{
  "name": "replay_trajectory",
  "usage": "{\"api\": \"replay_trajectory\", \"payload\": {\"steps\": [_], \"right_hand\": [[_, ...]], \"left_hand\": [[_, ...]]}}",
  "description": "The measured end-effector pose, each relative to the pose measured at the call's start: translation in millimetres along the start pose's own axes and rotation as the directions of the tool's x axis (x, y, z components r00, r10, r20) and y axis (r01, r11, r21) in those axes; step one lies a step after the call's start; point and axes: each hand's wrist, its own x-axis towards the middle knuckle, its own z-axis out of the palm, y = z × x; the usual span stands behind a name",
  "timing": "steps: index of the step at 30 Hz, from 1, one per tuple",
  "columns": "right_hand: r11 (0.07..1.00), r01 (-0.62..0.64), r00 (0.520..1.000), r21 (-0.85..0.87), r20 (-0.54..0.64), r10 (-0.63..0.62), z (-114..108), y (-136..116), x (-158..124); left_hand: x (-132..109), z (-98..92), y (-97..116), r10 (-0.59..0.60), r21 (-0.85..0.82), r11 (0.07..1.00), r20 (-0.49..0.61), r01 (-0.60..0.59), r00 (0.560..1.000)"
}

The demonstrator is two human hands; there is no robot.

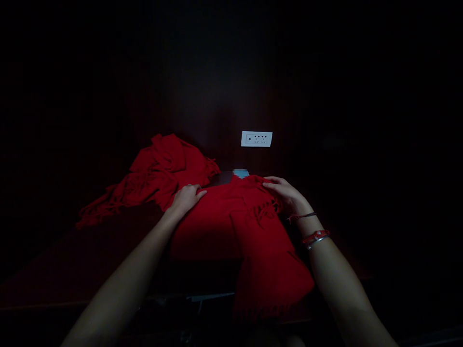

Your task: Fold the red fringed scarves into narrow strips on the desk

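Observation:
A red fringed scarf point(220, 221) lies partly folded on a dark surface point(90, 260), one end hanging over the near edge. My left hand point(186, 196) rests on its left side, fingers curled and pressed onto the cloth. On the scarf's upper right edge, by the fringe, sits my right hand point(285, 193) with fingers bent against the fabric. That wrist wears red and silver bracelets point(315, 237). The far part of the scarf point(162, 168) lies bunched at the back left.
A white wall socket plate point(256, 139) is on the dark wall behind. A small dark object point(220, 179) with something light blue point(240, 173) beside it lies just beyond the scarf. The room is very dim.

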Motion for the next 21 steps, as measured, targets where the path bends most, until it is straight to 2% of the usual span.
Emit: {"api": "replay_trajectory", "payload": {"steps": [3, 6, 7, 9, 11, 13, 15, 19, 20, 21], "right_hand": [[0.981, 0.179, 0.968, 0.074, -0.189, -0.162, -3.2, -5.6, 4.3], [0.935, 0.327, 0.922, 0.139, -0.263, -0.284, -11.0, -12.0, 6.9], [0.931, 0.335, 0.921, 0.146, -0.258, -0.291, -13.3, -13.3, 6.7], [0.950, 0.281, 0.948, 0.135, -0.193, -0.253, -16.6, -14.3, 4.7], [0.973, 0.206, 0.976, 0.108, -0.097, -0.196, -17.7, -14.4, 0.5], [0.976, 0.193, 0.981, 0.099, -0.021, -0.192, -17.9, -15.2, -5.8], [0.961, 0.250, 0.967, 0.115, 0.025, -0.254, -18.9, -17.3, -13.1], [0.909, 0.401, 0.912, 0.111, 0.039, -0.407, -22.3, -20.1, -20.4], [0.909, 0.412, 0.908, 0.068, 0.055, -0.416, -22.3, -19.4, -19.4], [0.914, 0.406, 0.911, -0.005, 0.084, -0.404, -21.3, -18.1, -17.6]], "left_hand": [[5.3, -10.7, -10.5, -0.094, -0.103, 0.991, -0.105, 0.083, 0.990], [9.1, -24.2, -15.3, -0.170, -0.387, 0.920, -0.240, 0.066, 0.956], [9.6, -27.2, -15.6, -0.196, -0.491, 0.870, -0.256, 0.048, 0.947], [9.7, -29.3, -15.4, -0.226, -0.652, 0.757, -0.217, 0.031, 0.950], [9.4, -27.0, -15.2, -0.213, -0.736, 0.676, -0.141, 0.041, 0.967], [9.4, -24.1, -15.5, -0.220, -0.769, 0.638, -0.121, 0.049, 0.968], [9.7, -24.8, -16.3, -0.260, -0.811, 0.583, -0.136, 0.044, 0.956], [10.0, -36.8, -18.3, -0.276, -0.920, 0.391, -0.104, 0.013, 0.956], [10.1, -38.9, -18.8, -0.274, -0.924, 0.382, -0.107, 0.006, 0.956], [10.2, -39.4, -19.1, -0.275, -0.911, 0.412, -0.118, 0.006, 0.954]]}}
